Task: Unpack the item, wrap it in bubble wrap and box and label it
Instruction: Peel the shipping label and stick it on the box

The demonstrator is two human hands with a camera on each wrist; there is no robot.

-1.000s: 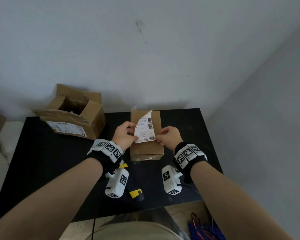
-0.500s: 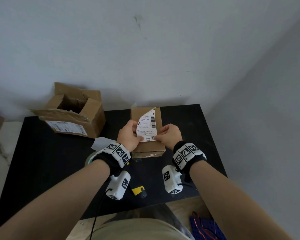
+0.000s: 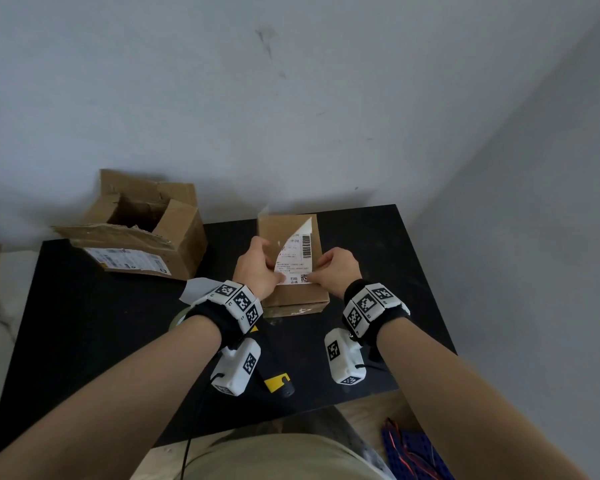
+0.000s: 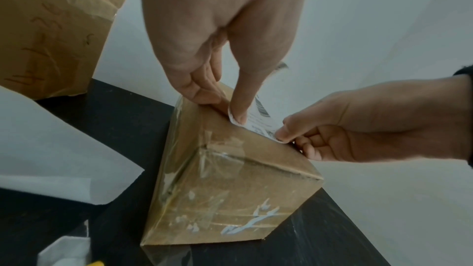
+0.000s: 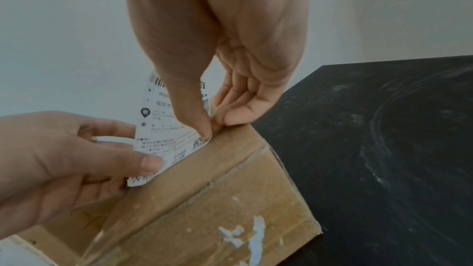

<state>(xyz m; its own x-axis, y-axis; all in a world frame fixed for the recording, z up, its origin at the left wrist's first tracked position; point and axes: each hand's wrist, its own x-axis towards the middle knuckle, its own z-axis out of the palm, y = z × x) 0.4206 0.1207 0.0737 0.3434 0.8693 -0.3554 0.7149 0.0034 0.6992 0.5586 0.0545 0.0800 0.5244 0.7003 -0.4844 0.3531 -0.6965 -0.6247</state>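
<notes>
A small taped cardboard box [image 3: 297, 296] [image 4: 230, 189] [image 5: 217, 199] stands on the black table [image 3: 101, 323]. A white shipping label [image 3: 297, 258] [image 4: 261, 116] [image 5: 166, 128] with a barcode curls up over the box's top, its near edge down on the cardboard. My left hand [image 3: 257, 268] [image 4: 225, 88] pinches the label's near left corner. My right hand [image 3: 333, 268] [image 5: 212, 124] pinches its near right corner against the box top. The label's far end stands free in the air.
An opened, torn cardboard box [image 3: 136, 230] [image 4: 51, 27] sits at the table's far left. A white backing sheet [image 3: 198, 289] [image 4: 51, 149] and a tape roll lie under my left wrist. A yellow-and-black tool [image 3: 278, 384] lies near the front edge. The wall stands close behind.
Both hands have carried the label down and away from me onto the box top. A white backing sheet now shows on the table left of my left wrist.
</notes>
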